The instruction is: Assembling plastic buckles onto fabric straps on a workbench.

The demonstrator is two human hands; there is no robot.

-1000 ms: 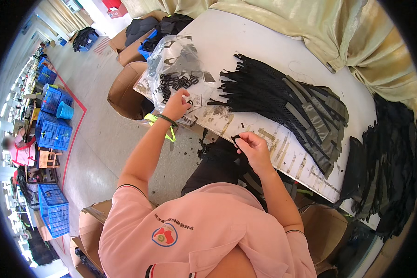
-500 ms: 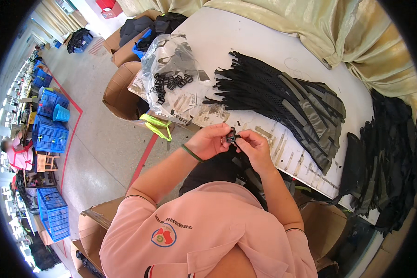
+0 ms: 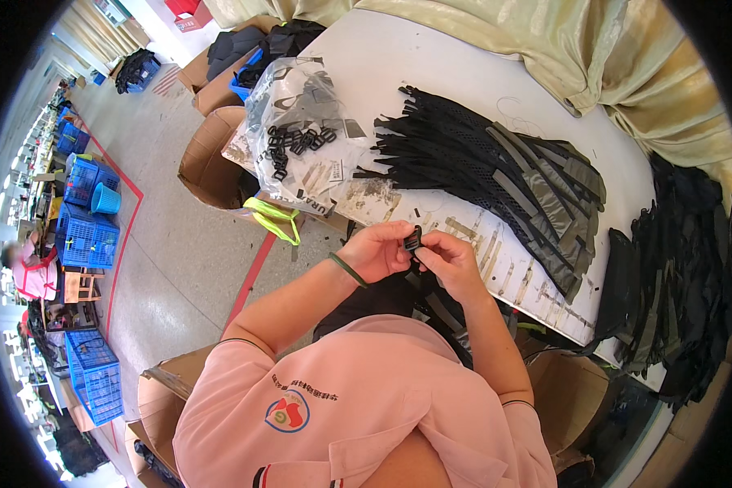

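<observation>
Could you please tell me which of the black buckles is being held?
It is the single buckle in the left grip, with the right grip against it; the other buckles lie heaped at the clear plastic bag, untouched.

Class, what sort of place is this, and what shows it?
Probably a sewn-goods workshop or factory: black-and-grey fabric strips lie on a white table, small black buckles lie heaped nearby, and blue crates stand beyond.

The white table [image 3: 366,53] offers a gap between plastic bag [image 3: 301,85] and black straps [image 3: 455,154], the right hand [image 3: 451,262] obstructing part of the near edge.
</observation>
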